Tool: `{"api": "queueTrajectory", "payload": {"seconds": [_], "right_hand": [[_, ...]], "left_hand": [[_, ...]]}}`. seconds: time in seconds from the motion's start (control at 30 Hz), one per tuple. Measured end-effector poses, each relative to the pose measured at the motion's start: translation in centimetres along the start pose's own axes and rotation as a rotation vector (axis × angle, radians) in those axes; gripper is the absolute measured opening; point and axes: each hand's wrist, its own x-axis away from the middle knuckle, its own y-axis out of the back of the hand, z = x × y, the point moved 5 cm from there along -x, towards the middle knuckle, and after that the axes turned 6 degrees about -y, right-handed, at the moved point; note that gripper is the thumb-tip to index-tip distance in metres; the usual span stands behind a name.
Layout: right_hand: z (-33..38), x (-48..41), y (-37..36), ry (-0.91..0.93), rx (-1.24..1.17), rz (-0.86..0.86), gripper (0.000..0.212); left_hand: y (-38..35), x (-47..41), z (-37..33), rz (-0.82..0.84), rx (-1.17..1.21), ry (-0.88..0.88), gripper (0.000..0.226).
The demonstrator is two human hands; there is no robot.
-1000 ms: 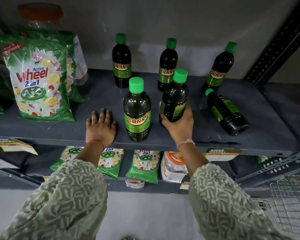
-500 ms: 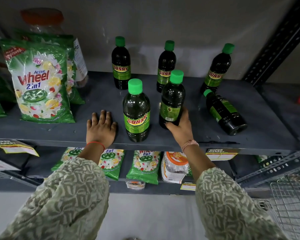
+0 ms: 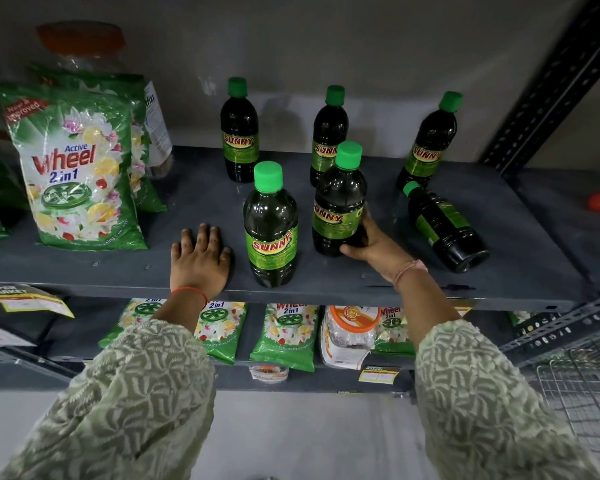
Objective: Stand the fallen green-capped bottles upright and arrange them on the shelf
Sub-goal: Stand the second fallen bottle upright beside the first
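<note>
Dark green-capped Sunny bottles stand on the grey shelf (image 3: 326,292). My right hand (image 3: 373,242) grips the lower right side of an upright bottle (image 3: 338,199) in the front row. Left of it stands another upright bottle (image 3: 270,225). Three more stand at the back: left bottle (image 3: 239,133), middle bottle (image 3: 328,133) and right bottle (image 3: 428,142). One fallen bottle (image 3: 442,226) lies on its side at the right, cap pointing to the back. My left hand (image 3: 200,258) rests flat on the shelf's front edge, fingers apart, holding nothing.
Green Wheel detergent bags (image 3: 75,168) stand at the shelf's left, with an orange-lidded jar (image 3: 84,46) behind. The lower shelf holds more bags (image 3: 286,336) and a jar (image 3: 349,336). A perforated metal upright (image 3: 551,84) bounds the right side; a wire basket (image 3: 582,386) sits lower right.
My right hand has set the held bottle upright, shifted it slightly to the right and turned its label to face front. The left hand stayed flat on the shelf.
</note>
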Motion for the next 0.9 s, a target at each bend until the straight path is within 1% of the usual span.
{"api": "queueTrajectory", "payload": {"seconds": [0.03, 0.07, 0.1, 0.13, 0.2, 0.27, 0.33, 0.63, 0.9], "right_hand": [[-0.1, 0.2, -0.1, -0.003, 0.023, -0.064, 0.117], [0.1, 0.3, -0.3, 0.005, 0.049, -0.164, 0.123], [0.3, 0.4, -0.5, 0.032, 0.062, -0.262, 0.121], [0.5, 0.6, -0.8, 0.061, 0.043, -0.333, 0.110], [0.9, 1.1, -1.2, 0.087, -0.021, -0.402, 0.079], [1.2, 1.6, -1.3, 0.079, -0.023, -0.407, 0.057], [1.1, 2.0, -1.3, 0.078, -0.008, -0.380, 0.050], [0.8, 6.6, -2.6, 0.136, 0.138, -0.310, 0.049], [0.2, 7.6, -2.8, 0.108, 0.185, -0.252, 0.052]], "left_hand": [[0.0, 0.0, 0.0, -0.001, -0.002, 0.000, 0.056], [-0.1, 0.0, 0.1, -0.003, -0.004, 0.001, 0.056], [-0.1, 0.0, 0.0, -0.002, -0.005, 0.001, 0.056], [-0.1, 0.0, 0.0, 0.000, -0.005, 0.003, 0.056], [-0.1, 0.0, 0.0, 0.000, -0.010, 0.005, 0.056], [-0.1, -0.1, 0.1, -0.005, -0.016, 0.004, 0.056], [-0.1, 0.0, 0.1, -0.006, -0.015, 0.004, 0.056], [0.0, 0.1, 0.0, 0.032, 0.015, 0.000, 0.057], [0.3, 0.3, -0.4, 0.035, 0.037, -0.022, 0.055]]}}
